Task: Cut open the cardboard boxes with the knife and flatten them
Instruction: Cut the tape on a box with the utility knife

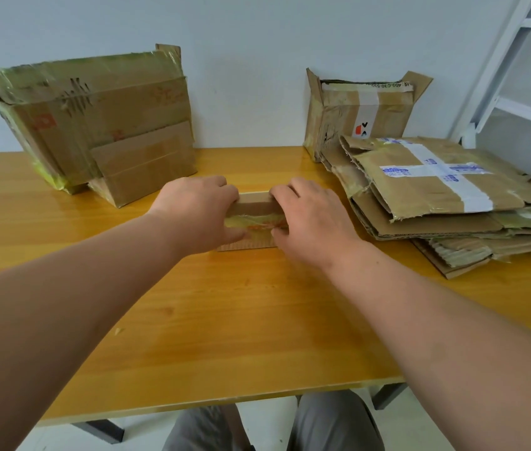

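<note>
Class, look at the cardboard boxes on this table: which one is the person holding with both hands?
The small box at the table's centre, gripped between the left hand and right hand. The other boxes stand at the back, untouched.

Bare forearms, no sleeves — grey trousers [335,424] over both knees

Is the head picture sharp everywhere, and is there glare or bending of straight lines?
Head view: soft all over; glare streaks on the table near the wall; the white shelf leans from wide-angle distortion; both hands slightly blurred on the small box.
</note>
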